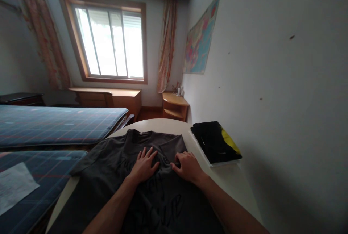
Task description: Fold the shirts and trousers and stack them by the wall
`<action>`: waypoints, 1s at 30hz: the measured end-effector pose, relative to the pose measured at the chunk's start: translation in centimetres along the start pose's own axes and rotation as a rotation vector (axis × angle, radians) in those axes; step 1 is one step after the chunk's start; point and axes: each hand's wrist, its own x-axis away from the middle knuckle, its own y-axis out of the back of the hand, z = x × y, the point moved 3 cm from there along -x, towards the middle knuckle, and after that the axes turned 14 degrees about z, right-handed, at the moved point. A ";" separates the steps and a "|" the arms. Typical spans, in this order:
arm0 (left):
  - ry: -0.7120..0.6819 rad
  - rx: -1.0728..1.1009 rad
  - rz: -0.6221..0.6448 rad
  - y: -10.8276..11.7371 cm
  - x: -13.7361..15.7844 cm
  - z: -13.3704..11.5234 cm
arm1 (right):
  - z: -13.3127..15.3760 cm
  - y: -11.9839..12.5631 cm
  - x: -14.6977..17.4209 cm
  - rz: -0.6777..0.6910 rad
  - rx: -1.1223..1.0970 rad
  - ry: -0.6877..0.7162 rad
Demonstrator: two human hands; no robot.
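Observation:
A dark grey T-shirt [108,161] with black lettering lies spread over a round white table [154,122], its collar toward the far side. My left hand [144,167] rests flat on the upper chest of the shirt, fingers spread. Just to its right, my right hand [187,167] has its fingers curled down on the cloth near the shirt's right side, thumb toward the left hand. Wrinkles run through the fabric between both hands. Beyond the right hand sits a folded black garment with a yellow patch [214,141], on a white layer.
At left stand two beds with blue plaid mattresses [59,123], a paper sheet [16,187] on the nearer one. The white wall [285,118] runs close along the right. A desk [125,94] and a corner shelf [175,100] are at the back under the window.

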 end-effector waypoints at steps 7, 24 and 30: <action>-0.030 0.016 -0.013 -0.1 0.0 0.1 | 2.6 -0.5 -4.8 -0.004 -0.021 -0.142; -0.019 0.068 -0.015 0.2 0.2 -0.1 | 4.0 -1.4 -5.1 -0.056 -0.060 -0.012; -0.055 0.058 -0.011 0.2 0.2 -0.1 | 2.6 -3.3 -4.6 0.073 -0.144 0.050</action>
